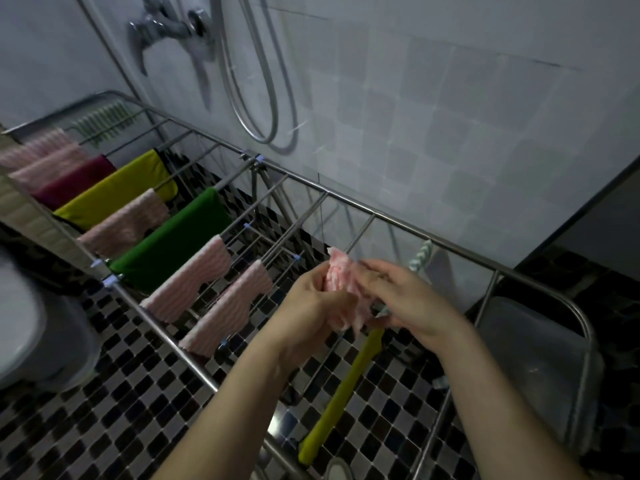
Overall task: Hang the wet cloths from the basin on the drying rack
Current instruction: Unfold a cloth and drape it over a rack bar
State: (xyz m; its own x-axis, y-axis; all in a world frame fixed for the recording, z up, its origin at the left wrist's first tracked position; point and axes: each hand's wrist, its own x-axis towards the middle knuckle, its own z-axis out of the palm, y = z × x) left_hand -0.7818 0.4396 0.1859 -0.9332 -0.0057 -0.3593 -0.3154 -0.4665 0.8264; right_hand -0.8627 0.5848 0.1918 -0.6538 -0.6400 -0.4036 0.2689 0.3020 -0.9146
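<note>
A bunched pink striped cloth is gripped between my left hand and my right hand, held over the steel drying rack near its right half. Several cloths hang on the rack's left bars: pink striped ones, a green one, a yellow one and a dark red one. A yellow-green cloth is folded over a bar under my hands. A clear plastic basin sits at the right end, below the rack; I cannot see inside it.
A white tiled wall with a shower tap and hose stands behind the rack. The floor is black and white mosaic tile. A white rounded fixture sits at the left edge. A green-white braided item hangs on the far rail.
</note>
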